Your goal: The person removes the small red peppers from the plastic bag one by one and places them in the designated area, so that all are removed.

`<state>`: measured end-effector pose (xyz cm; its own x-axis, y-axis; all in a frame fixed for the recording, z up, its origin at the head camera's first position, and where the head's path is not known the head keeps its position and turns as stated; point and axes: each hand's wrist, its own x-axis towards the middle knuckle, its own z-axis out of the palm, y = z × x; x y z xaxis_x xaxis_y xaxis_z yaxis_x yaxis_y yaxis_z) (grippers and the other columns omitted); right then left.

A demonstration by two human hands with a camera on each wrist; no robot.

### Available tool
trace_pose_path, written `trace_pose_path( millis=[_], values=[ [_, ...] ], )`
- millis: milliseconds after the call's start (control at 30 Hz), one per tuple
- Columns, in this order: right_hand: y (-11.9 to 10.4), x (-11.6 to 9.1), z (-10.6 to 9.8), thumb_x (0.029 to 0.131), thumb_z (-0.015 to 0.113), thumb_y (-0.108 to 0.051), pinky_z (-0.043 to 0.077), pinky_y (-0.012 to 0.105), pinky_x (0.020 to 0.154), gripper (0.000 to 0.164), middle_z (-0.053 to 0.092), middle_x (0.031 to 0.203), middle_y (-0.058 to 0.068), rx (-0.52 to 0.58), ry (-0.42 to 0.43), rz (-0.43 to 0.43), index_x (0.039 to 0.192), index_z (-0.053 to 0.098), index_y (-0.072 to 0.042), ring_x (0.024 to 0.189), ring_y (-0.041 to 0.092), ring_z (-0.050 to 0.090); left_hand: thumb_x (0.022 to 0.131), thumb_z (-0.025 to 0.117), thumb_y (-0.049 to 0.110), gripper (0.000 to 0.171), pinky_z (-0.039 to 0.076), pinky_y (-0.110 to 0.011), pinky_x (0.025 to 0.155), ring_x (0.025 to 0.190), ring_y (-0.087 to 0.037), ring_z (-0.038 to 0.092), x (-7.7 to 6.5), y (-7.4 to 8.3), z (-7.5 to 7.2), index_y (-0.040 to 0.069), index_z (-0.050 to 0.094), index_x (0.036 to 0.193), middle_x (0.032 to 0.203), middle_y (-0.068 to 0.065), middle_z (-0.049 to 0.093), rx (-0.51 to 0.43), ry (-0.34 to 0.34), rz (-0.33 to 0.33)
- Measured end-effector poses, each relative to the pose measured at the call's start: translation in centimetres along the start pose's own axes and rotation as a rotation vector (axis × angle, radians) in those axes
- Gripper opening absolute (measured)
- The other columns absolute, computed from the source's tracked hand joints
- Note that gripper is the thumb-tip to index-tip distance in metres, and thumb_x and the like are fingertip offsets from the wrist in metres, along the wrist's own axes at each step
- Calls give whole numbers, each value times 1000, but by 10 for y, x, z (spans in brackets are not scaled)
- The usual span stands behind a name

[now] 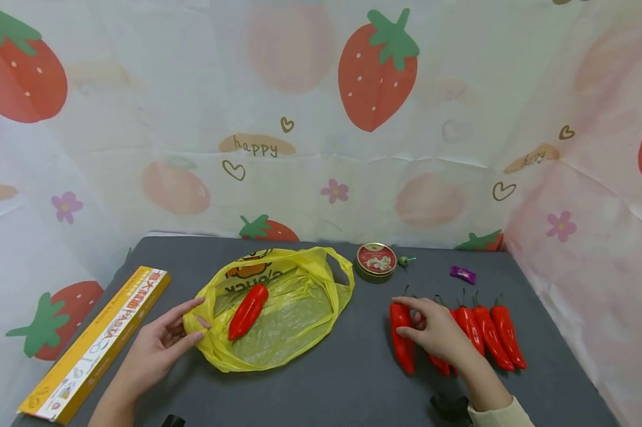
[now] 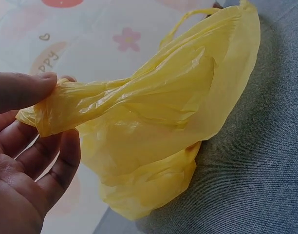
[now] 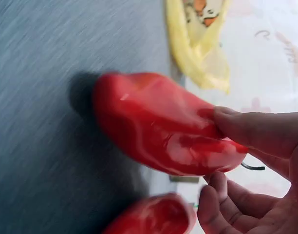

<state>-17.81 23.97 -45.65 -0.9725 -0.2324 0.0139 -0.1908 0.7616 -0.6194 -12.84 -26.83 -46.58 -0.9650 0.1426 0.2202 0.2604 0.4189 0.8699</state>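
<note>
A yellow plastic bag point(image 1: 299, 350) lies spread on the grey table with its mouth facing up, and one red chili pepper point(image 1: 248, 312) lies in it. My left hand point(image 1: 158, 350) pinches the bag's left edge; the left wrist view shows the gathered plastic point(image 2: 85, 102) between thumb and fingers. At the right, my right hand point(image 1: 433, 326) holds another red chili pepper point(image 1: 403, 341) between thumb and fingers, seen large as a glossy pepper point(image 3: 158, 126) in the right wrist view. Several more red peppers point(image 1: 492, 338) lie in a row beside that hand, some partly hidden behind it.
A long yellow pasta box point(image 1: 94, 344) lies along the left edge. Behind the bag stand a round tin point(image 1: 375, 262) and a small green stem piece point(image 1: 404, 261). A purple packet point(image 1: 463, 274) lies at the back right. Strawberry-printed cloth point(image 1: 321, 118) hangs around the table.
</note>
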Motion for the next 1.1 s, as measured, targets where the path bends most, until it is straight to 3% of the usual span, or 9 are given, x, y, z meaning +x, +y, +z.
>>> trace_pose_path(
  millis=[133, 267, 400, 500, 667, 867, 1100],
  values=[
    [8, -2, -2, 87, 80, -21, 41, 32, 64, 56, 55, 91, 3, -45, -40, 16, 140, 61, -18, 80, 19, 49, 98, 68, 17, 51, 58, -21, 76, 89, -8, 67, -1, 0, 0, 11, 53, 146, 111, -7, 70, 12, 5, -15],
    [13, -2, -4, 88, 80, -23, 45, 34, 70, 56, 60, 114, 10, -85, -38, 17, 140, 60, -17, 86, 19, 50, 97, 68, 16, 51, 58, -21, 76, 88, -9, 67, -2, 0, 1, 11, 53, 146, 108, -5, 71, 12, 12, -10],
    [13, -2, -6, 88, 79, -23, 50, 36, 73, 57, 56, 133, 15, -119, -60, 3, 141, 59, -14, 87, 19, 52, 98, 68, 15, 51, 58, -21, 77, 90, -8, 67, -1, 0, 0, 10, 53, 146, 110, -5, 71, 6, 11, 2],
    [13, -2, -7, 88, 80, -23, 56, 46, 84, 58, 57, 135, 15, -143, -88, 17, 141, 59, -13, 100, 25, 59, 98, 68, 14, 51, 58, -21, 77, 90, -8, 67, 0, 0, 0, 10, 52, 146, 110, -5, 71, 1, 8, 13],
    [13, -1, -7, 85, 82, -29, 47, 62, 101, 58, 61, 136, 17, -160, -103, 56, 137, 63, -11, 127, 41, 55, 98, 67, 11, 51, 58, -21, 77, 90, -8, 67, 0, 0, -1, 8, 52, 146, 107, -4, 71, -7, 2, 26],
    [17, -3, -7, 85, 82, -32, 46, 63, 102, 59, 60, 137, 17, -147, -89, 72, 137, 63, -11, 129, 42, 53, 98, 67, 14, 51, 58, -20, 78, 91, -7, 67, 1, 0, -1, 9, 52, 146, 109, -4, 71, 0, 0, 14],
    [14, -5, -13, 85, 82, -26, 48, 63, 99, 57, 60, 139, 17, -115, -58, 18, 137, 63, -12, 129, 43, 53, 98, 67, 14, 51, 57, -20, 80, 94, -6, 67, 1, 0, -1, 9, 51, 146, 115, -10, 70, -4, -2, 6]
  ],
)
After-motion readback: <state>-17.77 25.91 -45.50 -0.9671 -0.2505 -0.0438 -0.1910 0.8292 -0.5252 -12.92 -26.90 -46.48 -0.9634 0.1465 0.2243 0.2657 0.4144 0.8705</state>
